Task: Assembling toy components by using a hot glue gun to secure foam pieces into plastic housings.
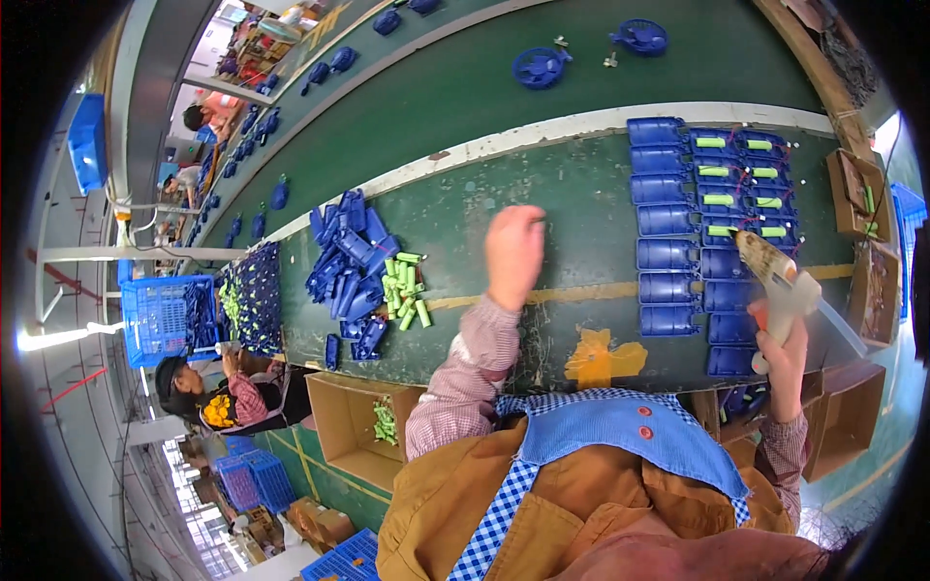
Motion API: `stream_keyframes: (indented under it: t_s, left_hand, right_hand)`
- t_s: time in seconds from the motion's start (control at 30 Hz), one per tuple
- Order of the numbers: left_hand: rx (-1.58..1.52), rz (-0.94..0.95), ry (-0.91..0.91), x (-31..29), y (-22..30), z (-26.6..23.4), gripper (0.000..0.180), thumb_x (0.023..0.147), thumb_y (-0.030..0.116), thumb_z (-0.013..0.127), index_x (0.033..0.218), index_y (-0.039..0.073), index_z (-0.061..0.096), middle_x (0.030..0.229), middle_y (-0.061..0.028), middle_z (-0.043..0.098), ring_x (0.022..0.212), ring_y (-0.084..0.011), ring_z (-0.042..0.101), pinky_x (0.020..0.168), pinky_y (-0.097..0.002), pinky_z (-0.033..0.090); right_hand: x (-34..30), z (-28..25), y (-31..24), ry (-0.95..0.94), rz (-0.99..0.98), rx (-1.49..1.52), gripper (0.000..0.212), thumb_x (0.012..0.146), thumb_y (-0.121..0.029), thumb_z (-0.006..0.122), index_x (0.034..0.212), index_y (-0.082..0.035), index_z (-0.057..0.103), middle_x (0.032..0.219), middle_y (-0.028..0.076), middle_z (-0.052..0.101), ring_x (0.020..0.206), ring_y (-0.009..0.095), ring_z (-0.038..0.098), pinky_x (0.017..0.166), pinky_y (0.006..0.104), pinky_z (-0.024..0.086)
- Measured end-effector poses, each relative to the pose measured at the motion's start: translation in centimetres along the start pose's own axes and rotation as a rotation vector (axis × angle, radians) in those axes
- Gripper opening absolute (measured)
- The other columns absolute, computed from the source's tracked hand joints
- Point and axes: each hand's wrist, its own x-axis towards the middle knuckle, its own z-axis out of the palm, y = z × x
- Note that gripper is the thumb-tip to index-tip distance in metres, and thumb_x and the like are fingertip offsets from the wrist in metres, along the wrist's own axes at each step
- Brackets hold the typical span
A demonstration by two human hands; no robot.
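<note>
In my right hand (789,356) is a glue gun (792,294) with a whitish body. Its stained nozzle end reaches the lower part of the block of blue plastic casings (666,218), beside a green battery cell (720,231) lying in one of them. Several casings in the right columns hold green cells with thin red wires, while those in the left column show bare insides. My left hand (515,254) hovers over the middle of the green table, closed, and nothing shows in its fingers. Left of it lies a heap of green cells (405,289).
Loose blue casings (351,254) are piled at the left. Beyond the table's pale edge runs a green conveyor (446,116) carrying blue fan parts (541,68). Cardboard boxes (351,426) stand along the near edge and at right. Another person (232,392) works at far left.
</note>
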Motion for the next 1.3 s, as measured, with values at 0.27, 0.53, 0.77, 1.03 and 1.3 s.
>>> stream_keyframes:
  t_s: [0.27, 0.53, 0.77, 1.03, 1.3]
  left_hand:
    - [0.804, -0.069, -0.045, -3.8, -13.0, -11.3, 0.021, 0.07, -0.001, 0.054, 0.088, 0.005, 0.064, 0.089, -0.0118, 0.06, 0.086, -0.0316, 0.054, 0.075, -0.041, 0.044]
    - [0.684, -0.004, 0.009, -0.2, -13.6, -12.5, 0.019, 0.07, -0.001, 0.056, 0.087, 0.007, 0.062, 0.076, -0.014, 0.06, 0.075, -0.0363, 0.059, 0.067, -0.0471, 0.046]
    - [-0.203, -0.129, 0.203, 1.7, -6.3, -12.6, 0.014, 0.085, -0.008, 0.051, 0.089, 0.002, 0.061, 0.097, -0.0069, 0.056, 0.082, -0.0133, 0.056, 0.072, -0.0254, 0.048]
    - [-1.162, -0.438, -0.161, 2.3, -0.2, -5.6, 0.028, 0.084, -0.006, 0.058, 0.112, -0.004, 0.057, 0.109, -0.0136, 0.062, 0.088, -0.0176, 0.064, 0.078, -0.0267, 0.05]
    - [-1.427, -0.755, -0.368, 1.1, 4.2, 2.7, 0.009, 0.086, -0.001, 0.061, 0.092, 0.004, 0.057, 0.087, -0.0098, 0.066, 0.062, -0.0121, 0.059, 0.052, -0.0223, 0.045]
  right_hand:
    - [-0.3, 0.3, -0.6, 0.057, -0.039, 0.061, 0.047, 0.072, 0.002, 0.05, 0.119, 0.004, 0.049, 0.106, 0.007, 0.06, 0.086, 0.01, 0.052, 0.073, 0.0229, 0.041]
    - [-1.0, 1.0, -2.7, 0.068, 0.007, 0.06, 0.039, 0.072, -0.001, 0.054, 0.111, 0.002, 0.055, 0.106, 0.007, 0.062, 0.095, 0.015, 0.057, 0.087, 0.0273, 0.042]
    - [-0.4, 1.2, -1.8, 0.036, 0.0, 0.106, 0.045, 0.071, 0.005, 0.054, 0.116, 0.002, 0.052, 0.106, 0.007, 0.061, 0.098, 0.014, 0.056, 0.086, 0.0265, 0.044]
    - [-1.0, 0.9, -1.3, 0.027, 0.023, 0.124, 0.045, 0.071, 0.004, 0.056, 0.116, 0.002, 0.052, 0.105, 0.005, 0.062, 0.095, 0.012, 0.057, 0.08, 0.0251, 0.047]
    - [-3.2, 0.6, -0.8, -0.024, 0.085, 0.124, 0.038, 0.069, -0.001, 0.058, 0.108, 0.001, 0.056, 0.099, 0.004, 0.062, 0.089, 0.012, 0.057, 0.081, 0.0266, 0.045]
